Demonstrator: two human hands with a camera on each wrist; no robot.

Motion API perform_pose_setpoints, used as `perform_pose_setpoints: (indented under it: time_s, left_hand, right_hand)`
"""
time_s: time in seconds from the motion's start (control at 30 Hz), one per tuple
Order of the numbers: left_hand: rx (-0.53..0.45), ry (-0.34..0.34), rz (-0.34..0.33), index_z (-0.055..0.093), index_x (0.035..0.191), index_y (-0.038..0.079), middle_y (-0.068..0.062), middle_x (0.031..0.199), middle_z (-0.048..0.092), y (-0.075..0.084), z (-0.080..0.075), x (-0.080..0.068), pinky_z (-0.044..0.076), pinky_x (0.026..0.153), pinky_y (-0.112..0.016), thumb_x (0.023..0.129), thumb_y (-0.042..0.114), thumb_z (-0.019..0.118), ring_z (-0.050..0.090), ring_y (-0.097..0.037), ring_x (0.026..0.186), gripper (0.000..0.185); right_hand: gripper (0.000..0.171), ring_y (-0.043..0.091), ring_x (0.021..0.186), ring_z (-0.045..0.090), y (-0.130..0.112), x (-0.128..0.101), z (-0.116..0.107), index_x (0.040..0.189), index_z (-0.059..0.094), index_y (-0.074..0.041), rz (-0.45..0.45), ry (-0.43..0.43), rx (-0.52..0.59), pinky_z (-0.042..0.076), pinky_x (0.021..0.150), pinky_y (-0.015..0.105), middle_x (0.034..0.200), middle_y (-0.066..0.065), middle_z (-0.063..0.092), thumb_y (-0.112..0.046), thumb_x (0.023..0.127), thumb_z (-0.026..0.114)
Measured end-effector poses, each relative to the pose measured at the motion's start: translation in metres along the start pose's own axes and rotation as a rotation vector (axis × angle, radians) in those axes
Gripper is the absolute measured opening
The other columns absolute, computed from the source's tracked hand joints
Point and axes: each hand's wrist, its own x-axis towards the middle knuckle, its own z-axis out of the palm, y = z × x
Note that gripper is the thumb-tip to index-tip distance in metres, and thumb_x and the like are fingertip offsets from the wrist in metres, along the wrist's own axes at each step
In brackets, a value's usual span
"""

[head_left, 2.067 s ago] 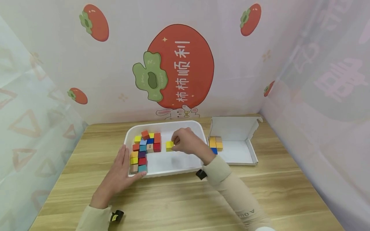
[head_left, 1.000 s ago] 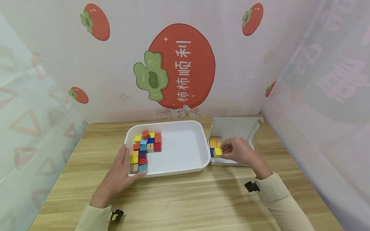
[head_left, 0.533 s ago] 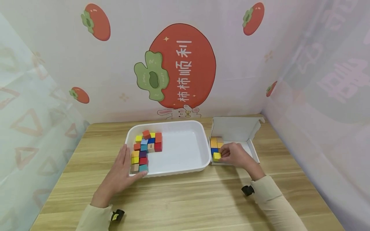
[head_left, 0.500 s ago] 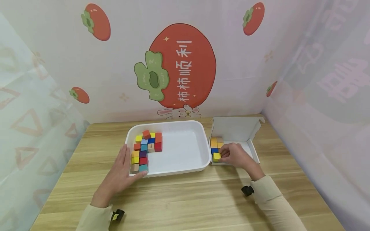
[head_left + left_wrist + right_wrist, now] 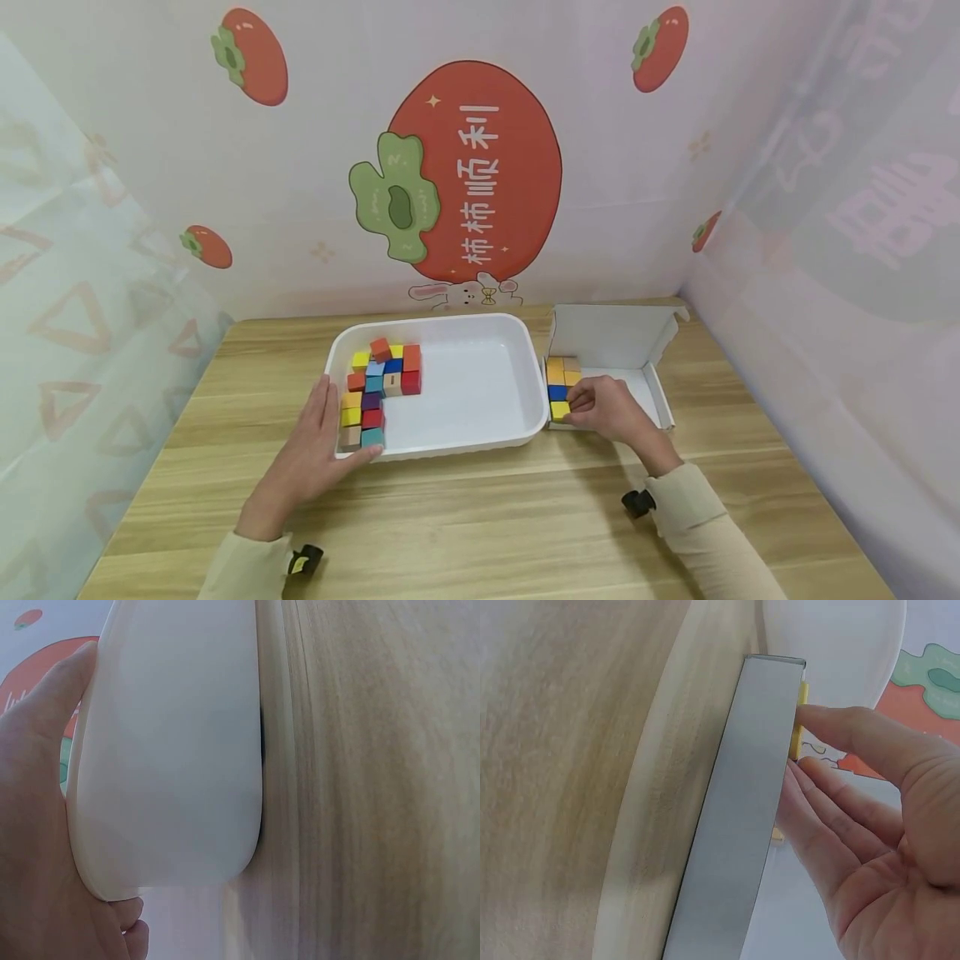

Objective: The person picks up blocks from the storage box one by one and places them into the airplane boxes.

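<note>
A white plastic tray (image 5: 472,400) holds a cluster of coloured cubes (image 5: 378,383) in its left part. My left hand (image 5: 318,433) lies flat against the tray's near left corner, fingers straight along the rim; in the left wrist view that hand (image 5: 37,825) cups the tray (image 5: 172,750). To the right stands an open white cardboard box (image 5: 626,392) with a few cubes along its left wall. My right hand (image 5: 592,406) rests in the box, its straight fingertips touching the yellow cube (image 5: 559,409) at the near end of that row. The right wrist view shows the yellow cube (image 5: 802,705) behind the box wall (image 5: 742,825).
The wooden table (image 5: 480,517) is bordered by printed walls at the back and both sides. The box's lid (image 5: 607,333) stands up behind it. An orange cube (image 5: 553,369) and a blue cube (image 5: 557,392) sit beyond the yellow one.
My right hand carried a yellow cube from the tray to the box and set it at the near end of the row. Its fingers have since loosened. The left hand stayed put.
</note>
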Motion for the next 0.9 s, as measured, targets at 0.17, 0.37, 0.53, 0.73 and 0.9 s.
perform_pose_setpoints:
  time_s: [0.17, 0.37, 0.53, 0.73, 0.9]
  left_hand:
    - [-0.001, 0.003, 0.004, -0.009, 0.168, 0.002, -0.019, 0.178, -0.013, 0.001, 0.0, 0.0, 0.024, 0.121, -0.076, 0.088, 0.078, 0.063, 0.003, -0.047, 0.163, 0.131]
    - [0.0, 0.001, 0.002, -0.009, 0.168, 0.003, -0.019, 0.178, -0.014, 0.001, -0.001, 0.0, 0.025, 0.119, -0.077, 0.088, 0.079, 0.063, 0.003, -0.048, 0.163, 0.132]
    - [-0.001, -0.002, -0.001, -0.009, 0.168, 0.003, -0.019, 0.178, -0.014, 0.001, -0.001, 0.0, 0.024, 0.119, -0.077, 0.088, 0.079, 0.062, 0.002, -0.047, 0.163, 0.132]
    - [-0.004, 0.002, 0.002, -0.008, 0.168, 0.002, -0.02, 0.178, -0.013, 0.001, -0.001, 0.0, 0.024, 0.12, -0.077, 0.088, 0.079, 0.063, 0.003, -0.048, 0.163, 0.132]
    - [-0.003, 0.007, 0.004, -0.009, 0.168, 0.003, -0.02, 0.178, -0.012, 0.0, 0.0, -0.001, 0.024, 0.12, -0.077, 0.088, 0.078, 0.063, 0.003, -0.048, 0.163, 0.131]
  right_hand:
    - [0.025, 0.022, 0.09, 0.077, -0.005, -0.001, -0.002, 0.104, 0.074, 0.003, -0.01, 0.019, -0.041, 0.066, 0.077, 0.033, 0.098, 0.012, 0.079, -0.009, 0.087, 0.086]
    - [0.025, 0.029, 0.092, 0.077, -0.031, 0.002, -0.015, 0.108, 0.074, 0.007, -0.115, 0.067, -0.082, 0.067, 0.079, 0.038, 0.102, 0.021, 0.078, -0.005, 0.089, 0.083]
    - [0.028, 0.029, 0.099, 0.077, -0.071, 0.017, -0.024, 0.112, 0.075, 0.004, -0.147, 0.058, -0.121, 0.066, 0.086, 0.042, 0.108, 0.018, 0.078, -0.011, 0.09, 0.084]
    - [0.037, 0.026, 0.109, 0.075, -0.118, 0.049, -0.02, 0.124, 0.074, -0.004, -0.156, -0.006, -0.154, 0.064, 0.095, 0.041, 0.12, 0.012, 0.077, -0.021, 0.093, 0.083]
    - [0.04, 0.025, 0.115, 0.074, -0.15, 0.082, -0.001, 0.128, 0.073, -0.007, -0.23, -0.045, -0.13, 0.062, 0.1, 0.039, 0.124, 0.009, 0.077, -0.024, 0.094, 0.083]
